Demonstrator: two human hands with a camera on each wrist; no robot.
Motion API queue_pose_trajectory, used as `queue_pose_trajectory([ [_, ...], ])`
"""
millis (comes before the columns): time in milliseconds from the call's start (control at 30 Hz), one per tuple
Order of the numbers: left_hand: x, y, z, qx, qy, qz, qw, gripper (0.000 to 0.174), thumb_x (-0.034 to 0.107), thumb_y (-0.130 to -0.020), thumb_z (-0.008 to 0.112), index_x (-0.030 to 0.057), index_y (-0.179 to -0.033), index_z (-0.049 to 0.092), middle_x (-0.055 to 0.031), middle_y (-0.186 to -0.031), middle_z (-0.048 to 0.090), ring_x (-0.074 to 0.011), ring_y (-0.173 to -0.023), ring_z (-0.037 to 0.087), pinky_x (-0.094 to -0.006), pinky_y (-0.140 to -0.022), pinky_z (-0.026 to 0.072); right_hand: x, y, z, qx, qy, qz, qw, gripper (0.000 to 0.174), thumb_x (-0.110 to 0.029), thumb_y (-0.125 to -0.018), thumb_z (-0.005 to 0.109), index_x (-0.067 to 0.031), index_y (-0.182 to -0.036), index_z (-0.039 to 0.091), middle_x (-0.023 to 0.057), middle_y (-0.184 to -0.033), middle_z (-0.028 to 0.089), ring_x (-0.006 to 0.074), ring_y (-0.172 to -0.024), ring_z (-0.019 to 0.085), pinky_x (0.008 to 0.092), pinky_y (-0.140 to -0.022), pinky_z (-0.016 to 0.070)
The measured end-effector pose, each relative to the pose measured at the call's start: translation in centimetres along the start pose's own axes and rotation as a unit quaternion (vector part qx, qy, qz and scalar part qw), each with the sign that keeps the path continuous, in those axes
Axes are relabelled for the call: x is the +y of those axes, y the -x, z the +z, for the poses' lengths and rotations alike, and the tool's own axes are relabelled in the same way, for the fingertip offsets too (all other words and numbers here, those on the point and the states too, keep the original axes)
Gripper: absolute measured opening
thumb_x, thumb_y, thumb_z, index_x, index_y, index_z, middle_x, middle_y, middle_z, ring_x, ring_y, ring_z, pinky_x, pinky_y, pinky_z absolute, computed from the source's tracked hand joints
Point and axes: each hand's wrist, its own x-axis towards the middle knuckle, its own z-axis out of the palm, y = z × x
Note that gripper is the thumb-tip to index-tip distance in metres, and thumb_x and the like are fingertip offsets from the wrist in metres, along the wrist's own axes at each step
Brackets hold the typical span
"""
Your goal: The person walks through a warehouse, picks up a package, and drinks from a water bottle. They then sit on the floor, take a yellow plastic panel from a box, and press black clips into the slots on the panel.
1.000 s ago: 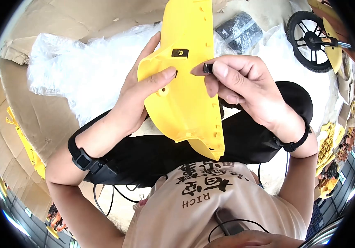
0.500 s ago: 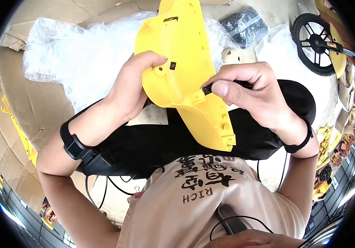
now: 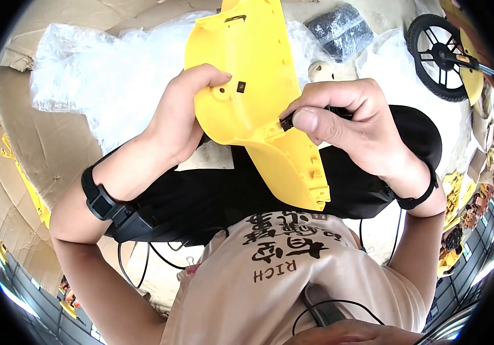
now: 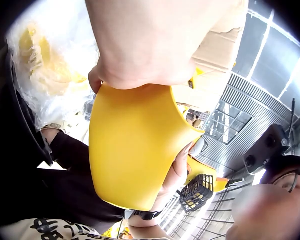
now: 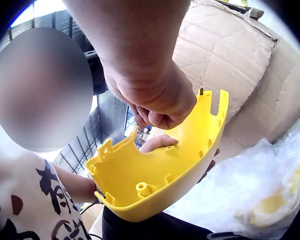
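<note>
A curved yellow plastic shell [image 3: 247, 69] is held up over the person's lap. My left hand [image 3: 181, 112] grips its left edge, thumb on the inner face near a small round hole and a small black square piece [image 3: 241, 87]. Between thumb and index finger my right hand [image 3: 350, 123] pinches a small black part [image 3: 286, 122] at the shell's right edge. The left wrist view shows the smooth outer side of the shell [image 4: 130, 145] below the left hand [image 4: 140, 50]. In the right wrist view, ribs and a round post line the shell [image 5: 155, 175]; the right hand [image 5: 160, 100] hides the black part.
Clear plastic wrap [image 3: 86, 69] lies behind the left hand on cardboard [image 3: 40, 132]. A dark wrapped bundle [image 3: 339, 33] and a black spoked wheel [image 3: 438, 57] are at the back right. Yellow parts [image 3: 457, 192] are piled at the right.
The shell has tilted and shifted a little left, its lower end swinging right. The right hand has moved down with the black part to the shell's edge; the left thumb has shifted along the shell.
</note>
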Motion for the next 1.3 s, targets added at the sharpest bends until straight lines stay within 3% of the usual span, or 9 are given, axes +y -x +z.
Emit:
queue_pose_trajectory([
  [167, 0.0, 0.0, -0.1, -0.009, 0.012, -0.016, 1.000, 0.036, 0.022, -0.088, 0.049, -0.0038, -0.113, 0.053, -0.0111, -0.105, 0.061, -0.0180, -0.097, 0.059, -0.0325, -0.087, 0.0453, -0.2, 0.0, 0.1, -0.002, -0.001, 0.000, 1.000, 0.019, -0.014, -0.090, 0.064, 0.0027, -0.097, 0.069, 0.0063, -0.083, 0.070, 0.0068, -0.073, 0.062, 0.0200, -0.065, 0.0489],
  [567, -0.2, 0.0, -0.1, 0.007, 0.009, -0.020, 1.000, 0.036, 0.023, -0.088, 0.049, -0.0034, -0.112, 0.053, -0.0113, -0.106, 0.060, -0.0178, -0.097, 0.058, -0.0326, -0.088, 0.0443, 0.2, 0.1, 0.4, 0.006, -0.018, 0.008, 1.000, 0.019, -0.014, -0.090, 0.064, 0.0025, -0.098, 0.069, 0.0057, -0.083, 0.070, 0.0064, -0.074, 0.062, 0.0199, -0.066, 0.0490],
  [633, -0.2, -0.1, -0.1, 0.005, 0.011, -0.020, 1.000, 0.036, 0.023, -0.088, 0.049, -0.0035, -0.112, 0.053, -0.0113, -0.105, 0.060, -0.0178, -0.097, 0.058, -0.0326, -0.087, 0.0448, 0.7, 0.0, 0.6, 0.016, -0.006, -0.010, 1.000, 0.019, -0.013, -0.090, 0.065, 0.0046, -0.096, 0.066, 0.0030, -0.073, 0.062, 0.0054, -0.062, 0.053, 0.0200, -0.055, 0.0427],
  [933, -0.9, -0.3, -0.3, 0.019, 0.021, -0.003, 1.000, 0.035, 0.023, -0.087, 0.049, -0.0036, -0.110, 0.053, -0.0119, -0.104, 0.060, -0.0183, -0.093, 0.060, -0.0327, -0.084, 0.0469, 0.6, 0.0, 1.1, 0.029, 0.080, -0.074, 0.994, 0.012, -0.005, -0.086, 0.067, 0.0041, -0.094, 0.067, 0.0062, -0.081, 0.068, 0.0069, -0.069, 0.061, 0.0201, -0.062, 0.0472],
  [1300, -1.2, -0.3, 0.2, 0.068, 0.019, -0.004, 0.997, 0.037, 0.024, -0.084, 0.049, -0.0039, -0.108, 0.052, -0.0137, -0.102, 0.059, -0.0205, -0.094, 0.057, -0.0344, -0.084, 0.0441, 1.0, -0.4, 2.2, 0.031, 0.111, -0.029, 0.993, 0.013, -0.007, -0.086, 0.068, 0.0042, -0.092, 0.068, 0.0067, -0.080, 0.068, 0.0086, -0.069, 0.062, 0.0207, -0.062, 0.0478],
])
